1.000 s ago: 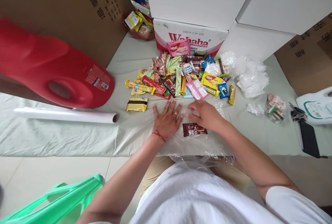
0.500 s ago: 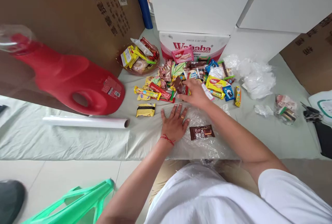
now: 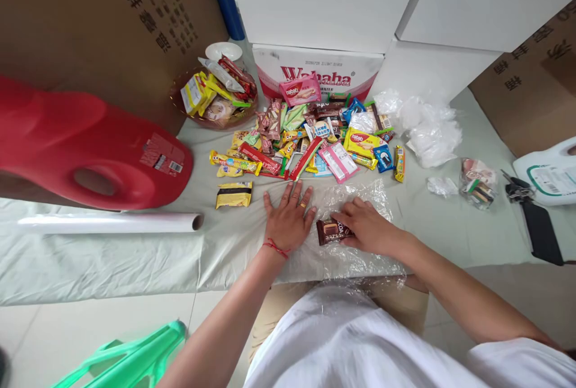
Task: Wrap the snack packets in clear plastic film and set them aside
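My left hand (image 3: pixel 288 221) lies flat with fingers spread on the pale green cloth, at the left edge of a sheet of clear plastic film (image 3: pixel 346 259). Over that film my right hand (image 3: pixel 369 226) is closed on a dark brown cocoa snack packet (image 3: pixel 327 232), its fingers covering the right end. Whether a second packet lies beneath that hand is hidden. Beyond both hands spreads a heap of wrapped snacks, including a yellow wafer packet (image 3: pixel 361 143), a pink-and-white packet (image 3: pixel 338 161) and a red stick packet (image 3: pixel 306 158).
A snack-filled basket (image 3: pixel 216 119) stands at the back left. Nearer are a large red jug (image 3: pixel 121 154), a white roll (image 3: pixel 112 223) and a yellow packet (image 3: pixel 234 195). Crumpled plastic (image 3: pixel 434 136), a bagged snack bundle (image 3: pixel 479 184) and keys (image 3: pixel 519 190) lie to the right.
My right hand has come back from the snack heap to the film, bringing a brown packet. My left hand stays flat on the cloth. The camera view has shifted slightly.
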Available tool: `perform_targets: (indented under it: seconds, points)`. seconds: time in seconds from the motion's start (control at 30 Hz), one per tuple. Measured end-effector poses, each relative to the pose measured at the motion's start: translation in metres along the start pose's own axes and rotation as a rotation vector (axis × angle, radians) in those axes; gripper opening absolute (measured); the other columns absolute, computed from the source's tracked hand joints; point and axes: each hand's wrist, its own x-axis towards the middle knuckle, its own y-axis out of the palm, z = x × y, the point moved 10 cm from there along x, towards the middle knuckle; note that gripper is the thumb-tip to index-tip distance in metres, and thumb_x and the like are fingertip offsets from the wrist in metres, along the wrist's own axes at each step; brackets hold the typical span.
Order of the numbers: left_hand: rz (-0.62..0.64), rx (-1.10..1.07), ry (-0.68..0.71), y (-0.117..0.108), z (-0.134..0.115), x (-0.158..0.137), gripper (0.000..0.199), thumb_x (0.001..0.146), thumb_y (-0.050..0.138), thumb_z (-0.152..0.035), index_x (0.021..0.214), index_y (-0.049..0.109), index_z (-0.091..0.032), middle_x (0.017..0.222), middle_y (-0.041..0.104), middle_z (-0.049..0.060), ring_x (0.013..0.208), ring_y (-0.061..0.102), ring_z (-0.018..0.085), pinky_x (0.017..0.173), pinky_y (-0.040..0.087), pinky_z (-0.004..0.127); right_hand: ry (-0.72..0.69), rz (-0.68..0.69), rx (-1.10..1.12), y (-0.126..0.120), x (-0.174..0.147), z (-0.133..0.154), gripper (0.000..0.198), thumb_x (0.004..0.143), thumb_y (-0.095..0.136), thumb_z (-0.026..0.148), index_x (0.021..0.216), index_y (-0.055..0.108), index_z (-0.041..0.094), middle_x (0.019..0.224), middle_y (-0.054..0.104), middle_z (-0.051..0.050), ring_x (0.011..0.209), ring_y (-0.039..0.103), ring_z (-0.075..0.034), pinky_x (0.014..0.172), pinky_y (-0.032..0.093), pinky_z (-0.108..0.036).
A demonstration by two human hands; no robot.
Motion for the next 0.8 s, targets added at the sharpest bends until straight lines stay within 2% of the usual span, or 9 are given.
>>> perform_targets:
  seconds: [0.1,0.17,0.23,0.33,0.47,0.6,0.67,0.73,0.8]
  points:
    - [-0.011,-0.001,-0.001,-0.001,0.0,0.0,0.057,0.107,0.029,-0.049,0.161,0.038,-0.032,0.171,0.029,0.006,0.159,0.026,0.032,0.124,0.002,0.077,-0.034,-0.055,0.112,-0.009,0.01,-0.014,0.066,0.087,0.078,0.052,0.142,0.062,0.021,0.121,0.067,-0.016,0.11,0.057,-0.033,0.093,0.045,-0.044]
    - [-0.009,-0.002,-0.002,-0.001,0.0,0.0,0.057,0.107,0.03,-0.048,0.161,0.038,-0.031,0.171,0.03,0.006,0.159,0.026,0.033,0.123,0.003,0.078,-0.007,-0.166,0.17,-0.038,0.024,-0.039,0.053,0.094,0.068,0.049,0.138,0.066,0.019,0.119,0.071,-0.015,0.107,0.061,-0.031,0.093,0.047,-0.041]
    - [0.0,0.0,-0.003,-0.001,0.0,0.001,0.058,0.107,0.031,-0.048,0.161,0.038,-0.03,0.171,0.03,0.007,0.159,0.027,0.033,0.123,0.005,0.079,0.119,-0.277,0.144,-0.072,0.046,-0.077,0.035,0.1,0.056,0.036,0.124,0.073,0.018,0.111,0.075,-0.013,0.1,0.066,-0.028,0.088,0.047,-0.037]
    - [0.011,0.002,0.0,-0.001,0.0,0.001,0.057,0.107,0.032,-0.048,0.161,0.038,-0.03,0.171,0.028,0.005,0.159,0.028,0.032,0.123,0.007,0.079,0.364,-0.352,-0.032,-0.114,0.088,-0.133,0.031,0.097,0.051,0.022,0.114,0.076,0.017,0.109,0.077,-0.014,0.1,0.068,-0.03,0.085,0.046,-0.035]
    - [0.002,0.004,-0.002,-0.001,0.001,0.001,0.057,0.107,0.031,-0.049,0.161,0.038,-0.032,0.171,0.029,0.004,0.159,0.028,0.031,0.124,0.007,0.077,0.566,-0.305,-0.076,-0.13,0.142,-0.176,0.036,0.091,0.057,0.016,0.122,0.074,0.014,0.123,0.073,-0.021,0.114,0.066,-0.035,0.09,0.047,-0.037]
    - [-0.015,-0.001,-0.008,-0.001,0.003,0.001,0.057,0.106,0.032,-0.05,0.16,0.039,-0.033,0.171,0.031,0.004,0.159,0.028,0.032,0.124,0.009,0.076,0.681,-0.288,-0.017,-0.127,0.161,-0.189,0.032,0.093,0.055,0.019,0.119,0.074,0.012,0.118,0.074,-0.023,0.108,0.069,-0.035,0.087,0.05,-0.037]
    - [-0.014,-0.005,-0.006,-0.001,0.002,0.001,0.057,0.106,0.032,-0.05,0.16,0.039,-0.033,0.171,0.031,0.004,0.159,0.028,0.032,0.124,0.009,0.077,0.719,-0.41,-0.029,-0.138,0.157,-0.189,0.037,0.096,0.049,0.021,0.125,0.07,0.012,0.123,0.071,-0.023,0.109,0.067,-0.035,0.088,0.05,-0.039]
    - [-0.009,-0.007,-0.002,-0.001,0.002,0.001,0.057,0.106,0.032,-0.05,0.16,0.039,-0.032,0.171,0.031,0.004,0.158,0.029,0.032,0.124,0.008,0.077,0.655,-0.595,-0.082,-0.158,0.154,-0.181,0.045,0.096,0.045,0.021,0.138,0.062,0.013,0.136,0.063,-0.022,0.113,0.065,-0.035,0.09,0.05,-0.041]
    - [-0.002,-0.002,-0.004,-0.001,0.002,0.001,0.058,0.106,0.032,-0.05,0.16,0.039,-0.032,0.171,0.031,0.005,0.158,0.029,0.032,0.124,0.008,0.076,0.492,-0.658,-0.134,-0.17,0.163,-0.167,0.049,0.095,0.046,0.021,0.143,0.058,0.017,0.143,0.059,-0.019,0.116,0.062,-0.034,0.091,0.05,-0.041]
